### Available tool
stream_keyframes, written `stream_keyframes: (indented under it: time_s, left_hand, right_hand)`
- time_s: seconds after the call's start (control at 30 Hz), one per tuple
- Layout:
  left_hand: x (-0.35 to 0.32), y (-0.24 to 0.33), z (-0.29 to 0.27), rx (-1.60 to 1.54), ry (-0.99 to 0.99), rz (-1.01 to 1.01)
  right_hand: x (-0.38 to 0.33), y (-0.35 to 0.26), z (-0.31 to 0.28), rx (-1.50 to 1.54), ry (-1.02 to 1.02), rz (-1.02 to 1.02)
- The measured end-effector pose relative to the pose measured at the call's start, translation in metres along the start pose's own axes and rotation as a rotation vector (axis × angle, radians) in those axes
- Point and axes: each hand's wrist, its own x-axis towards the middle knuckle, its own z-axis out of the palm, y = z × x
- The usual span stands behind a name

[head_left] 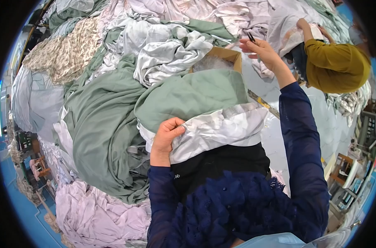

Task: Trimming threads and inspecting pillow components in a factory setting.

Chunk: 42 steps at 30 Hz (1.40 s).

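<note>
My left hand is closed on the white fabric lying across my lap, its thumb and fingers pinching the cloth near the border with a green piece. Farther out to the right, my right hand is raised above the work surface, fingers partly stretched. Between its fingers sits a small black two-pronged tool that looks like thread snips. The snips touch no cloth. A large green fabric bundle lies just left of my left hand.
A cardboard box with wispy scraps stands beyond the green cloth. A yellow-and-black strip lies on the pale surface. White cloth and floral cloth are heaped around. A co-worker in a mustard top handles fabric at far right.
</note>
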Motion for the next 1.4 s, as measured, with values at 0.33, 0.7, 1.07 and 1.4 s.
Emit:
stream_keyframes:
  time_s: [0.33,0.7,1.07,1.4]
  left_hand:
    - [0.0,0.001,0.002,0.015,0.004,0.014]
    - [0.0,-0.004,-0.004,0.005,-0.006,0.023]
    - [0.085,0.055,0.089,0.259,0.073,0.43]
    - [0.21,0.07,0.174,0.571,0.135,0.511]
  right_hand:
    - [-0.013,-0.018,0.01,0.379,-0.068,0.124]
    - [0.0,-0.015,0.03,0.262,0.071,0.267]
    - [-0.034,-0.058,0.049,0.263,-0.016,0.103]
    - [-0.046,-0.058,0.044,0.312,0.03,0.055]
